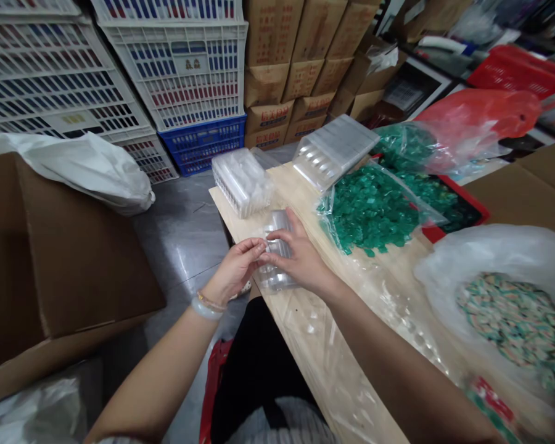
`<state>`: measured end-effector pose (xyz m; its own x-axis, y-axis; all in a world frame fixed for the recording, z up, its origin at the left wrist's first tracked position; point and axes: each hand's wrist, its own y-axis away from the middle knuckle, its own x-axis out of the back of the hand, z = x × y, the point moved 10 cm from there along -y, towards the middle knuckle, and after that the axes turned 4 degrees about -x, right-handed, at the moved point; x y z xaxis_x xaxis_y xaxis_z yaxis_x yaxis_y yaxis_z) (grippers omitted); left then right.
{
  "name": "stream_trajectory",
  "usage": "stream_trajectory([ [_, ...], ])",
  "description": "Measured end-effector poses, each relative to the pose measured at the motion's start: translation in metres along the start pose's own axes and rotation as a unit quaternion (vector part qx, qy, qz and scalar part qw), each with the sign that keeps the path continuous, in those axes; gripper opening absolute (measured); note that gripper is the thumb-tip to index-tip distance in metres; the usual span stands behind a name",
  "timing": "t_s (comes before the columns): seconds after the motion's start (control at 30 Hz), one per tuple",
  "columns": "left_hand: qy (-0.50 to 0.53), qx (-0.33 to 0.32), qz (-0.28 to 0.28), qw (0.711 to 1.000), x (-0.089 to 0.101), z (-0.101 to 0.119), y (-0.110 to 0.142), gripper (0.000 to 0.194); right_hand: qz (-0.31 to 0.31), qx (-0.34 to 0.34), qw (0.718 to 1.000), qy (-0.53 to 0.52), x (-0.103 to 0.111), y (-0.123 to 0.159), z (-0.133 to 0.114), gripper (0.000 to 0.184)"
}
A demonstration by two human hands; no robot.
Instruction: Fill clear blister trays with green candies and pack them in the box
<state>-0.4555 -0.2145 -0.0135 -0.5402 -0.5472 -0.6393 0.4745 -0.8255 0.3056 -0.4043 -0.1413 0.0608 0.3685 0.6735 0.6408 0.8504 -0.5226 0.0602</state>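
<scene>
A clear plastic tray (280,280) with moulded compartments lies at the near left edge of the wooden table. My left hand (235,266), with a pale bangle on its wrist, is closed in a pinch at the tray's left edge. Across the tray lies my right hand (303,256), its thumb meeting the left fingertips and its other fingers curled over the plastic. Just beyond them sits a stack of clear plastic trays (240,179). The exact spot under the fingertips is hard to make out.
A larger stack of clear trays (335,148) stands farther back. Green wrapped pieces (374,206) spill from a bag beside a red-rimmed tray (476,209). At right is a white bag (448,253) of striped pieces. An open cardboard box (87,259) stands left; crates (203,74) and cartons (271,80) rise behind.
</scene>
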Motion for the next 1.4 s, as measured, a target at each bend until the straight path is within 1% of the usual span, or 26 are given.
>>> stream_trajectory([
  [0.23,0.016,-0.014,0.002,1.0,0.006,-0.006,-0.003,0.014,0.006,0.005,1.0,0.001,-0.001,-0.001,0.0,0.039],
  [0.37,0.0,-0.007,0.013,1.0,0.0,-0.003,-0.001,0.016,0.009,0.014,1.0,0.012,0.0,0.001,-0.004,0.037],
  [0.43,-0.027,0.004,0.018,0.999,-0.003,0.0,0.001,0.014,0.026,0.011,1.0,0.008,0.007,0.003,0.0,0.033],
  [0.47,-0.04,0.009,0.025,0.999,-0.003,0.003,0.003,0.014,0.045,0.006,0.999,0.006,0.013,0.005,0.007,0.031],
  [0.53,-0.066,0.012,0.046,0.997,0.002,0.012,0.009,0.014,0.109,-0.02,0.994,-0.002,0.029,0.006,0.029,0.029],
  [0.6,-0.104,0.011,0.06,0.993,0.006,0.025,0.018,0.014,0.189,-0.058,0.98,-0.028,0.044,0.007,0.058,0.031],
  [0.67,-0.168,0.002,0.06,0.984,0.006,0.042,0.031,0.015,0.241,-0.099,0.963,-0.063,0.048,0.008,0.082,0.037],
  [0.7,-0.21,-0.008,0.059,0.976,0.002,0.052,0.037,0.014,0.252,-0.118,0.958,-0.072,0.048,0.009,0.088,0.04],
  [0.73,-0.255,-0.023,0.061,0.965,-0.004,0.062,0.044,0.013,0.255,-0.129,0.956,-0.072,0.048,0.012,0.088,0.043],
  [0.77,-0.301,-0.042,0.059,0.951,-0.013,0.072,0.051,0.012,0.253,-0.131,0.956,-0.067,0.049,0.017,0.082,0.047],
  [0.8,-0.343,-0.058,0.048,0.936,-0.027,0.079,0.056,0.011,0.24,-0.119,0.961,-0.062,0.051,0.024,0.071,0.051],
  [0.83,-0.381,-0.065,0.023,0.922,-0.044,0.08,0.06,0.01,0.219,-0.093,0.969,-0.065,0.053,0.034,0.056,0.055],
  [0.87,-0.411,-0.067,-0.018,0.909,-0.065,0.074,0.062,0.01,0.176,-0.054,0.979,-0.084,0.052,0.046,0.039,0.062],
  [0.9,-0.429,-0.065,-0.069,0.898,-0.089,0.064,0.064,0.01,0.11,-0.013,0.987,-0.119,0.046,0.06,0.023,0.071],
  [0.93,-0.435,-0.061,-0.124,0.89,-0.113,0.048,0.066,0.01,0.052,0.012,0.985,-0.163,0.043,0.079,0.013,0.079],
  [0.97,-0.425,-0.06,-0.174,0.886,-0.135,0.03,0.068,0.01,0.013,0.02,0.977,-0.214,0.041,0.099,0.01,0.085],
  [1.0,-0.401,-0.055,-0.215,0.889,-0.155,0.01,0.07,0.01,-0.006,0.013,0.964,-0.266,0.042,0.12,0.015,0.089],
  [1.03,-0.367,-0.045,-0.245,0.896,-0.171,-0.011,0.072,0.011,0.0,-0.007,0.95,-0.313,0.045,0.141,0.026,0.089],
  [1.07,-0.329,-0.022,-0.265,0.906,-0.183,-0.034,0.073,0.012,0.022,-0.034,0.936,-0.349,0.049,0.16,0.043,0.087],
  [1.13,-0.264,0.046,-0.283,0.921,-0.2,-0.079,0.076,0.014,0.082,-0.09,0.911,-0.394,0.056,0.196,0.08,0.08],
  [1.2,-0.226,0.109,-0.287,0.924,-0.21,-0.117,0.08,0.014,0.136,-0.134,0.885,-0.424,0.061,0.223,0.109,0.071],
  [1.23,-0.216,0.128,-0.286,0.925,-0.215,-0.13,0.082,0.015,0.156,-0.148,0.872,-0.44,0.063,0.233,0.119,0.067],
  [1.3,-0.208,0.147,-0.282,0.925,-0.222,-0.148,0.084,0.015,0.178,-0.156,0.847,-0.475,0.066,0.244,0.129,0.06],
  [1.4,-0.208,0.148,-0.261,0.931,-0.228,-0.162,0.084,0.014,0.189,-0.147,0.82,-0.52,0.07,0.25,0.132,0.056],
])
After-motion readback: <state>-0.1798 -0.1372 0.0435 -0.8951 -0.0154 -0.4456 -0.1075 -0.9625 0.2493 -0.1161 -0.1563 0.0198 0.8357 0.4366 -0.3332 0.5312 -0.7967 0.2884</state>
